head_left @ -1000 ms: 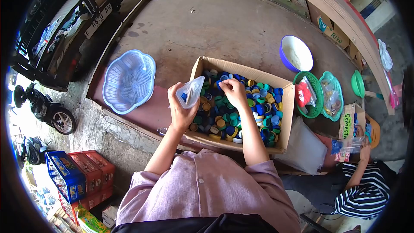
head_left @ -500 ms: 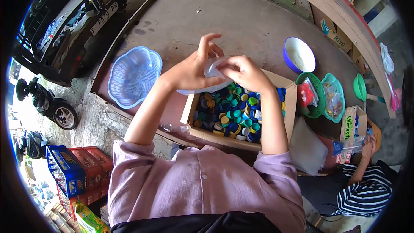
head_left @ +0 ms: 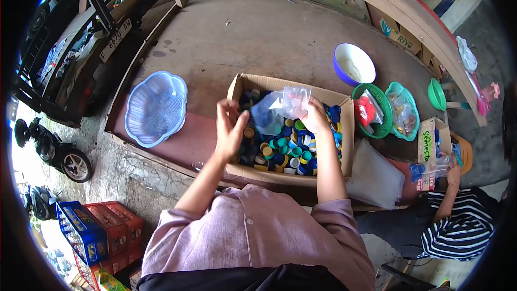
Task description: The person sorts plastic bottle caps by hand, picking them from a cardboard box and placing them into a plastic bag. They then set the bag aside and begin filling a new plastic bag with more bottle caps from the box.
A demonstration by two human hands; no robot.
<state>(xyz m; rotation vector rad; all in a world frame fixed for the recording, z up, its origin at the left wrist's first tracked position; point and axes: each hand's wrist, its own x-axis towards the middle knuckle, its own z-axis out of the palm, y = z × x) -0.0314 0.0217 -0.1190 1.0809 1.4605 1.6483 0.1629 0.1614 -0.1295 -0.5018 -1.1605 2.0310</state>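
Observation:
My right hand [head_left: 315,115] pinches the top of a clear plastic bag [head_left: 274,112], which hangs over a cardboard box [head_left: 349,129]. Inside the box lie many plastic bottle caps [head_left: 295,152] in blue, green, yellow and white. No caps can be made out inside the bag. My left hand [head_left: 230,129] is off the bag, above the box's left side, with thumb and fingers apart and nothing in it.
A blue plastic basket [head_left: 156,109] stands to the left. At right are a purple-rimmed bowl [head_left: 354,64], a green basket [head_left: 371,111], a teal basket [head_left: 403,112] and a stack of clear bags [head_left: 377,175]. Beside me, another person's hand [head_left: 454,173] holds a clear bag.
My left hand has let go of the bag and moved left and down. My right hand has lowered, and the bag now hangs opened out over the caps. The view has shifted slightly.

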